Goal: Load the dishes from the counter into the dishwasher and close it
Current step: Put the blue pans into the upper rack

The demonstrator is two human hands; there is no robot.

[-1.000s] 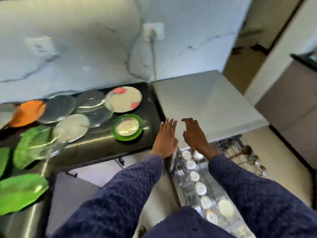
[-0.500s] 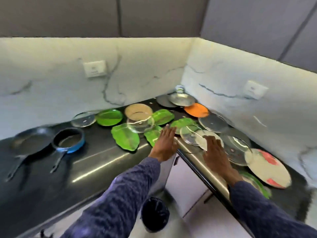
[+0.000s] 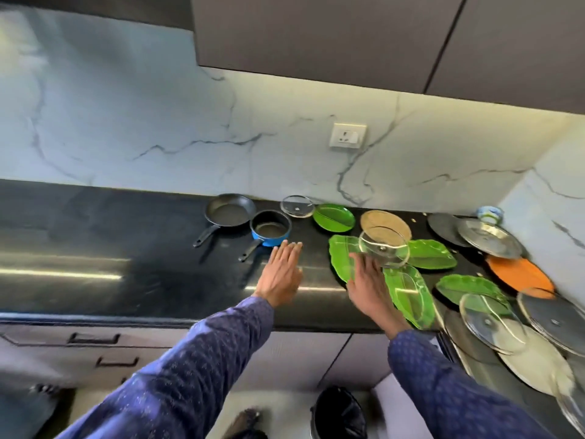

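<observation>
Dishes lie spread over a black counter (image 3: 126,280). A blue saucepan (image 3: 271,230) and a black frying pan (image 3: 230,211) sit at the back. My left hand (image 3: 281,272) hovers open just in front of the saucepan, fingers straight. My right hand (image 3: 368,285) reaches open over a green leaf-shaped plate (image 3: 340,255), its fingertips near a clear glass bowl (image 3: 384,248). More green leaf plates (image 3: 432,253), a round green plate (image 3: 334,217), an orange plate (image 3: 519,274) and glass lids (image 3: 492,323) fill the right side. The dishwasher is out of view.
Dark wall cabinets (image 3: 316,36) hang above a marble backsplash with a socket (image 3: 347,135). Drawers with black handles (image 3: 95,339) run under the counter. A black bin (image 3: 338,413) stands on the floor between my arms.
My view has swung left from the dishwasher to the counter corner. Both hands have moved with it and now reach over the counter by the saucepan and green plates.
</observation>
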